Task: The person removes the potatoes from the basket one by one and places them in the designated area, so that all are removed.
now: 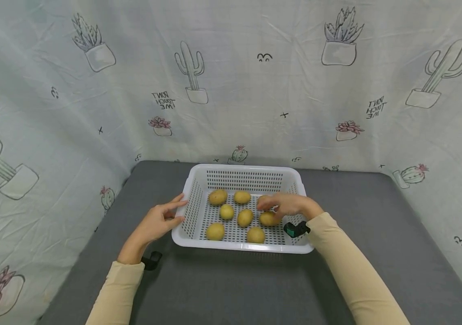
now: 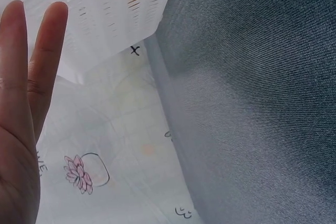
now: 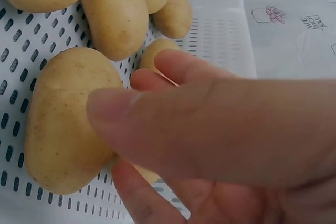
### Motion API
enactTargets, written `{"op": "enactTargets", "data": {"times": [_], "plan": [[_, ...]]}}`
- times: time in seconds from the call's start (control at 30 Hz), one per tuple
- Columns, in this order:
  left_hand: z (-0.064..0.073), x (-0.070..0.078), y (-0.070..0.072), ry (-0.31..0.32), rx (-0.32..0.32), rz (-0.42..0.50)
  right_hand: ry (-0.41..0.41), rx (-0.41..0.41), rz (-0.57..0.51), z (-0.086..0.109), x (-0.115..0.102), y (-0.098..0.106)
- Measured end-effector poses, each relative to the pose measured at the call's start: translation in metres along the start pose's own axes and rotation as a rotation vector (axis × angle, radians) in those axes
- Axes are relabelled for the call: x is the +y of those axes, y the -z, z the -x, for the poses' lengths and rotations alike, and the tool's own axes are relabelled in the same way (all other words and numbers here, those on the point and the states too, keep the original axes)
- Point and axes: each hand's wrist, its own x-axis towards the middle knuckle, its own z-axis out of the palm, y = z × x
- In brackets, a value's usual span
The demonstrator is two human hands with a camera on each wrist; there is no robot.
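Note:
A white plastic basket (image 1: 244, 247) with slotted walls holds several yellow potatoes (image 1: 215, 231), spread apart over its floor. At its left rim, my left hand (image 1: 155, 223) has its fingers extended against the outside; the left wrist view shows two straight fingers in front of the basket wall (image 2: 113, 19). My right hand (image 1: 289, 204) reaches inside at the right, above a potato (image 1: 269, 219). Up close in the right wrist view, the thumb overlaps the edge of a large potato (image 3: 71, 124). Its fingers are spread and loosely bent, partly hiding other potatoes behind them.
The basket stands on a grey cloth-covered table (image 1: 231, 289). A pale curtain (image 1: 231, 90) printed with cacti and potted plants hangs behind and along both sides. A dark wrist camera (image 1: 296, 229) on the right arm sits over the basket's right end.

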Motion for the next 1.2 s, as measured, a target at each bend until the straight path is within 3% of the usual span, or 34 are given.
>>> {"op": "enactTargets", "data": {"times": [0.3,0.63,0.83,1.2], "plan": [[0.0,0.002,-0.001,0.001,0.007,-0.001,-0.083,0.011,0.06,-0.003,0.001,-0.005],[-0.001,0.004,0.0,0.008,0.006,-0.026,-0.117,0.012,0.166,-0.008,0.002,-0.008],[-0.002,0.004,0.001,0.017,0.003,-0.033,-0.128,0.006,0.25,-0.01,0.004,-0.009],[0.0,0.006,-0.001,0.025,0.008,-0.044,-0.108,-0.056,0.261,-0.009,0.003,-0.009]]}}
